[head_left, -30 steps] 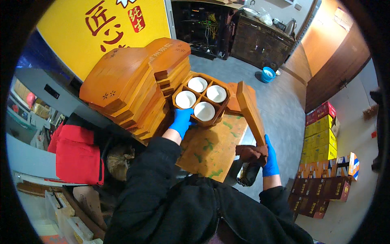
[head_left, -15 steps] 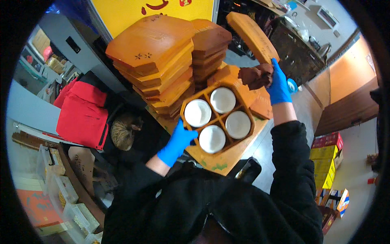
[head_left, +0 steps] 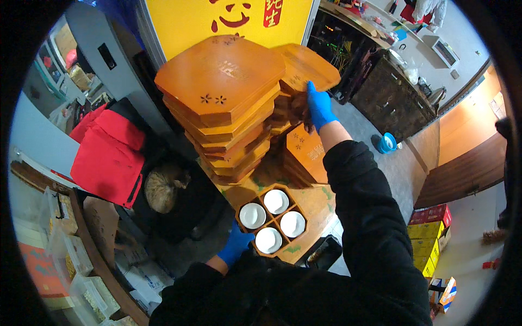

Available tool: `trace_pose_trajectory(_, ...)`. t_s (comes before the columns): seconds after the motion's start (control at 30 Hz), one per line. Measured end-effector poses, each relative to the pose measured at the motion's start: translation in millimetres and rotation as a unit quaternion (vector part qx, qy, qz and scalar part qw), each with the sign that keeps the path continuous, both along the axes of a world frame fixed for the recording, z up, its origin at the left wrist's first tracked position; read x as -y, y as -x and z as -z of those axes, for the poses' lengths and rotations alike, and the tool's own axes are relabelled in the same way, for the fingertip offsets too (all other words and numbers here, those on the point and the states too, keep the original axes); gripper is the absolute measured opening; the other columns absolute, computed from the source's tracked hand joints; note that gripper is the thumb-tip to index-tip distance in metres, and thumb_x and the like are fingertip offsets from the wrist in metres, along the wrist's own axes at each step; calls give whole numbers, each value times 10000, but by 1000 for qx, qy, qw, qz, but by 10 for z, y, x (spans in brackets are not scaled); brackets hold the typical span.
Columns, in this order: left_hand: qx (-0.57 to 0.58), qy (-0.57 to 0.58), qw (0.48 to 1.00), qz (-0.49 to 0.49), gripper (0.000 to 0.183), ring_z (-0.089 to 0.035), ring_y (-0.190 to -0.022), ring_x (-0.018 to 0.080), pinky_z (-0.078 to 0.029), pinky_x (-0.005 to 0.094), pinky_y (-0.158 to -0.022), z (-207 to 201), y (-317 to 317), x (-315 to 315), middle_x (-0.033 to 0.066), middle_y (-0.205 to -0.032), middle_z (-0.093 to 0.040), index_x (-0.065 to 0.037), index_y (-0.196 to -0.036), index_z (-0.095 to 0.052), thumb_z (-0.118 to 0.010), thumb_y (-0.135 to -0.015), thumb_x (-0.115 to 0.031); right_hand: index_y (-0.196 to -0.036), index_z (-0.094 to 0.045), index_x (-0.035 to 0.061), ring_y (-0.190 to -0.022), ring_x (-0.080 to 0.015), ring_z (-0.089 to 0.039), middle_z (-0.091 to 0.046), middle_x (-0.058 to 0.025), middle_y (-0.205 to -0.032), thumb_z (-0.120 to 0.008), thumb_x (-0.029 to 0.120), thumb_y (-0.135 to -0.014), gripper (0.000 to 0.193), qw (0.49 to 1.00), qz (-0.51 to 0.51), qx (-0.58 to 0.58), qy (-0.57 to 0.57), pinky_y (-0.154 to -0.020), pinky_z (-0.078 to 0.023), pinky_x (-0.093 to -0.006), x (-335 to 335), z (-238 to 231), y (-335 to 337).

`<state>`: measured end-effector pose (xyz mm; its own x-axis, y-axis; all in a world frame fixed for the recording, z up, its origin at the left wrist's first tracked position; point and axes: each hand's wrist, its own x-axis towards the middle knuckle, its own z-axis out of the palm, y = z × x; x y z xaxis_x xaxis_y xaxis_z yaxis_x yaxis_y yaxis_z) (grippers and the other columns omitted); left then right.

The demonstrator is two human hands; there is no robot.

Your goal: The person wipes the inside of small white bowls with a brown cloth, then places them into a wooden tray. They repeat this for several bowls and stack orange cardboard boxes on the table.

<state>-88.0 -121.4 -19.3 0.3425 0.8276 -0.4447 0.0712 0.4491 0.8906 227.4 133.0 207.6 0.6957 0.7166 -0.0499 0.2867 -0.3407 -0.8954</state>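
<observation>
My left hand [head_left: 237,243], in a blue glove, grips the near left edge of an octagonal divided wooden box [head_left: 280,215]. Round white bowls [head_left: 292,224] fill its several compartments. Farther out, my right hand [head_left: 321,106], also gloved in blue, grasps the near edge of an orange-brown wooden lid [head_left: 310,66], thumb on top. The lid lies at the top of the rear stack; whether it rests fully there I cannot tell. A dark brown cloth [head_left: 300,108] hangs below the lid beside my right fingers, which are partly hidden.
A tall stack of octagonal wooden boxes [head_left: 220,81] stands left of the lid. More boxes [head_left: 307,149] lean behind the divided box on a small wooden table [head_left: 315,217]. A cat [head_left: 161,190] lies curled at left near a red cloth [head_left: 106,157]. A blue bucket [head_left: 387,143] stands right.
My right hand has carried the lid and cloth left and away from me, onto the rear stack. The divided box has come lower and nearer, with my left hand still on its edge.
</observation>
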Motion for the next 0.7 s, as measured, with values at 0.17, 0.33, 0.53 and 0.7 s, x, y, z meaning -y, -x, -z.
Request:
trace_pose_trajectory(0.17,-35,-161,986,-22,726,-461,-1097,268,-387,390,-932,554,-279,-35,139,-1228,-448,-23,-1276,-322,-683,-647,-38,-874,-608,-56,-692,-332,-605,-604,-213,-752,-476,587,-812,659,991,-107,85,-15,-621,-474,-421,551,-107,-254)
trace_pose_trajectory(0.33,-141,-50,989,-15,845,-418,-1146,261,-386,364,-939,1164,-471,-7,169,-1246,-418,-5,-1301,-255,-700,-583,8,-969,-641,8,-521,-102,-525,-545,-36,-581,-505,422,-875,446,968,-233,-92,3,-510,-409,-213,2224,53,-522)
trace_pose_trajectory(0.53,-127,159,979,27,637,-485,-1052,313,-502,463,-725,1254,-622,107,145,-1200,-420,-61,-1286,-287,-598,-733,-2,-938,-647,8,-489,-96,-488,-537,-32,-543,-457,360,-913,400,960,20,-195,198,-488,-382,-227,4217,982,-443)
trace_pose_trajectory(0.7,-246,235,925,171,365,-606,-739,278,-515,362,-558,938,-626,-59,162,-932,-580,11,-1056,-504,-646,-782,-183,-940,-641,-10,-529,-143,-527,-535,-47,-547,-480,379,-896,423,907,144,-353,179,-532,-410,-265,5505,1679,-163)
